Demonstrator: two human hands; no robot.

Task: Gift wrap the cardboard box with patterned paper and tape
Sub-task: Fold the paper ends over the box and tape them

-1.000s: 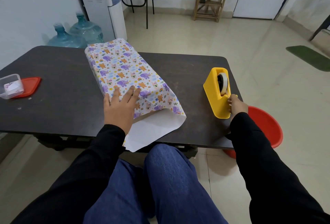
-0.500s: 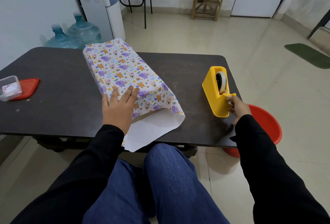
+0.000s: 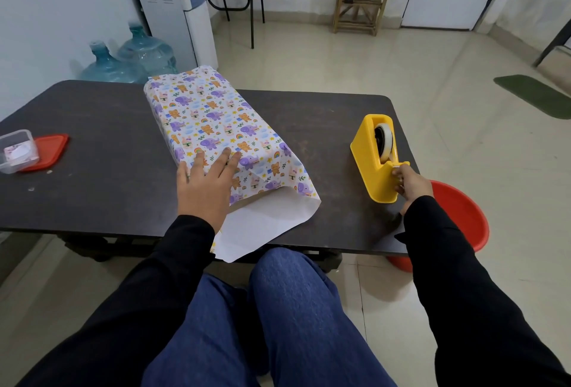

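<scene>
Box (image 3: 204,108) in paper (image 3: 262,223) is lying under the flat left hand (image 3: 205,189); the right hand (image 3: 412,184) is pinching tape (image 3: 385,139) at the dispenser (image 3: 369,167).

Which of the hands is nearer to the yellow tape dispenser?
Right. The right hand grips the yellow tape dispenser at its cutter end. The left hand rests flat on the wrapped box, apart from the dispenser, to its left.
</scene>
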